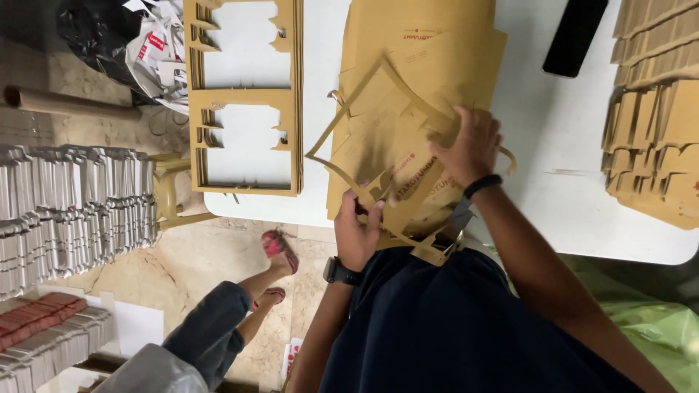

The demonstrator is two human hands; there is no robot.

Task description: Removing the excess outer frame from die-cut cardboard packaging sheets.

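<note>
A stack of die-cut brown cardboard sheets (408, 109) is seen lying on the white tabletop (561, 145), directly in front of the person's dark-clothed torso. The near end of the stack lies beneath and between both hands.

The left hand (358, 231) is placed at the near edge of the stack, just beside the torso. Its fingers (375, 211) are curled closed around a narrow strip of cardboard waste frame (378, 80) that is lifted off the stack. A dark watch is worn on this wrist.

The right hand (470, 145) is laid on top of the stack, further from the body. Its fingers are partly spread and pressed flat against the top sheet; the sheet is touched rather than gripped. A dark band is worn on this wrist.

To the left on the tabletop, 1 separate pile of emptied cardboard frames (244, 98) with 2 large cut-out openings is noted, well apart from the hands. Folded brown blanks (655, 116) are stacked at the right edge. A black flat object (575, 35) lies near the far edge. Another person's leg and red sandal (278, 249) are visible on the floor below.
</note>
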